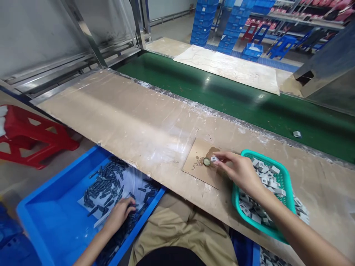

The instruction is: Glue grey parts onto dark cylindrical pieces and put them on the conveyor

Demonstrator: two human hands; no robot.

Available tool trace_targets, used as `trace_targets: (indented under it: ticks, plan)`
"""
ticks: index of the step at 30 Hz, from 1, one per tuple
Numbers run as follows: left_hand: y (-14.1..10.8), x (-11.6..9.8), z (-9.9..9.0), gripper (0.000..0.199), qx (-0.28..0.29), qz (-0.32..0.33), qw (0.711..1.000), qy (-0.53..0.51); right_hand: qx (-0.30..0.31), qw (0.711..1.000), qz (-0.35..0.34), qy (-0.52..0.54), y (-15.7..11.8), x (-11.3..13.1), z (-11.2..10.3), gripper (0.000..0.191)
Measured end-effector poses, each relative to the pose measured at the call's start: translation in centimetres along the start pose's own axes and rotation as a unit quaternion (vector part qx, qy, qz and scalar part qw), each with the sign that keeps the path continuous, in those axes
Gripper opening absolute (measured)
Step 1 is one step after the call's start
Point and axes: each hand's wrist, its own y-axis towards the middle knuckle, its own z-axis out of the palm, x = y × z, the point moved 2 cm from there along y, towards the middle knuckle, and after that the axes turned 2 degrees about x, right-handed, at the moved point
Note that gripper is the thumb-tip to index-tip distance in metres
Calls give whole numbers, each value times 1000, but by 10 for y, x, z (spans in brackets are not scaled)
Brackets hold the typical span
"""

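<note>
Over the cardboard piece (194, 171), my right hand (240, 168) pinches a small white part (213, 158) between thumb and fingertips. Just left of that part sits a small round dish (206, 162) with pale contents, and wet brown stains surround it. My left hand (120, 212) reaches into the blue bin (55, 207) among many dark slim parts (104, 184); its fingers are curled, and what they hold is too small to make out. A green basket (290, 195) full of white parts (267, 175) stands under my right forearm.
Beyond the worktable (133, 114) runs a green conveyor belt (222, 90), with one white part (296, 133) on it. Loose white parts lie right of the basket. A red stool (36, 136) stands at the left. Stacked blue crates (203, 22) are at the back.
</note>
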Motion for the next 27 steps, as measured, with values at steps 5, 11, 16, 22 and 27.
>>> trace_targets:
  ticks: [5,11,16,22,27]
  plan:
    - [-9,-21,-20,39,-14,-232,880,-413,25,997,-38,-59,7,-5,17,19]
    - [-28,-75,-43,46,85,-196,808,-550,42,997,-23,-55,6,-4,15,20]
    - [-24,-112,-46,38,87,-172,816,-545,14,992,70,108,0,3,2,28]
    - [8,-197,-17,33,-42,-48,816,-574,21,946,159,280,-28,36,4,31]
    - [13,-257,-4,34,-35,42,776,-628,10,945,146,291,-43,56,10,27]
